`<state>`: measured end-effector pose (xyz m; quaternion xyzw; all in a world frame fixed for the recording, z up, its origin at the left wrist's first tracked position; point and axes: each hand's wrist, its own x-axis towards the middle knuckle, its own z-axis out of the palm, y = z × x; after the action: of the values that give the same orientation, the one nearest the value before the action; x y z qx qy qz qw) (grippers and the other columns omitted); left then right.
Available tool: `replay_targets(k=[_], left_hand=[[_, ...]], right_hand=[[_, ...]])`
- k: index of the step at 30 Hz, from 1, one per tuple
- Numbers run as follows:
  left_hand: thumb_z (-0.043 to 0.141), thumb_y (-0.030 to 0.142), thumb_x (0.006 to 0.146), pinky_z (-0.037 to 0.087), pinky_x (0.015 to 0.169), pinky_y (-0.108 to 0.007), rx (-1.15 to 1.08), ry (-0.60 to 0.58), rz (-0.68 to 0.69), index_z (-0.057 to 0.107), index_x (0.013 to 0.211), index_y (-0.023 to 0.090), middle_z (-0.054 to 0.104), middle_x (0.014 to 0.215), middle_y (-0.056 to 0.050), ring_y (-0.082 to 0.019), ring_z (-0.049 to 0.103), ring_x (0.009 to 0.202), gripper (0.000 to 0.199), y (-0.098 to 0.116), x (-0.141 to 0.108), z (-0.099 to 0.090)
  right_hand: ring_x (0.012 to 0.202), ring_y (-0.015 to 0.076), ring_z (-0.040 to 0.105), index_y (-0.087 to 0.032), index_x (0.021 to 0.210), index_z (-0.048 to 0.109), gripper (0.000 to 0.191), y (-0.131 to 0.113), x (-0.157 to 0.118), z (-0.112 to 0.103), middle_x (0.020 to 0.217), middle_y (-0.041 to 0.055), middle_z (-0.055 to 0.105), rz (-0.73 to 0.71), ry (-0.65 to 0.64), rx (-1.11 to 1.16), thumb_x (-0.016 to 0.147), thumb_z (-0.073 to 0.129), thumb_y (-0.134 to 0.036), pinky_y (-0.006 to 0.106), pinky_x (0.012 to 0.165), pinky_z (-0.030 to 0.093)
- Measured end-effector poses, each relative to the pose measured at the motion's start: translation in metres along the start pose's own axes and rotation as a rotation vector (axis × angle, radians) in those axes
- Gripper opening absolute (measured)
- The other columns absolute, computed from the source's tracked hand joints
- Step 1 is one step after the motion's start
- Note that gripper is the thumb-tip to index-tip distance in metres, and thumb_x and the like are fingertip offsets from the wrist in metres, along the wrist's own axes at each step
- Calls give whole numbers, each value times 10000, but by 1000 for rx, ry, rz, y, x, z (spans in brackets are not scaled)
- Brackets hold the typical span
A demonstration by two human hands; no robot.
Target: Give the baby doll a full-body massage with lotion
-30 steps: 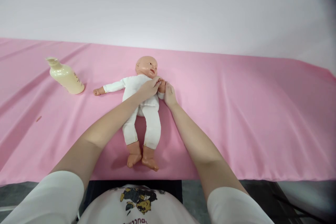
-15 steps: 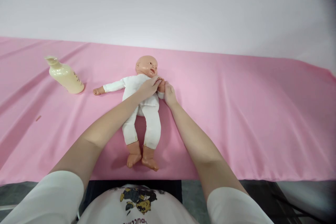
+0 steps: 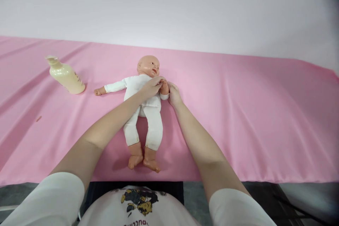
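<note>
A baby doll [image 3: 144, 84] with a white cloth body lies on its back, its head away from me and its bare feet toward me. My left hand [image 3: 152, 86] reaches across the doll's chest, its fingers closed on the doll's hand [image 3: 164, 87] on the right side. On the outer side of that same doll hand, my right hand [image 3: 174, 93] rests against it with curled fingers, partly hidden from view. The doll's other arm [image 3: 115, 86] stretches out to the left, untouched.
A cream pump bottle [image 3: 67, 77] stands on the left of the pink tablecloth [image 3: 251, 120]. A small brownish strip [image 3: 39, 118] lies nearer me on the left. Behind the table rises a white wall [image 3: 169, 10]. The table's front edge runs close to my body.
My right hand has shifted slightly to the right along the doll's hand, and the doll's wrist shows a little more. My left hand stays nearly in place.
</note>
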<state>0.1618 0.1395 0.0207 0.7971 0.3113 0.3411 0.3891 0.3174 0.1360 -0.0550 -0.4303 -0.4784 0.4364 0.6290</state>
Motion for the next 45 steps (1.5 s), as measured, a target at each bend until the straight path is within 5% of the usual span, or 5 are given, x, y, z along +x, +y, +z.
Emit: replay_targets(k=[6,17,27,37,45], left_hand=[[389,11,754,492,987,-351,45,-20,60,642,1008,144,691,1057,-71,-194,617,1040,383,3,0,-2],[384,-14,695,444,1032,-348,117,19,93,697,862,175,671,1013,-74,-196,609,1039,402,-1,1,-3],[394,-8,623,479,985,-353,38,23,76,681,750,198,659,936,-54,-191,620,960,376,7,-5,-6],[380,-16,601,471,972,-353,19,-14,103,634,745,187,646,946,-61,-183,613,964,355,6,-5,-7],[386,-22,633,457,986,-355,17,3,121,629,789,168,632,933,-61,-179,586,963,345,3,-4,-6]], right_hand=[[1127,229,682,-239,978,741,498,-3,-2,-3,1058,30,771,33,-53,-21,859,530,-675,424,1079,494],[694,150,623,-237,734,631,386,-4,-5,1,707,-25,677,63,-51,-9,735,729,-610,304,734,532],[900,196,661,-229,875,699,479,-14,-10,5,896,22,739,-6,-144,-125,779,648,-695,341,867,535],[773,165,594,-222,788,640,450,-11,-12,7,767,-6,657,-40,-104,-171,813,621,-671,312,764,503],[615,160,410,-259,640,404,548,-27,-29,25,627,-27,391,-245,160,-290,885,451,-747,319,605,410]])
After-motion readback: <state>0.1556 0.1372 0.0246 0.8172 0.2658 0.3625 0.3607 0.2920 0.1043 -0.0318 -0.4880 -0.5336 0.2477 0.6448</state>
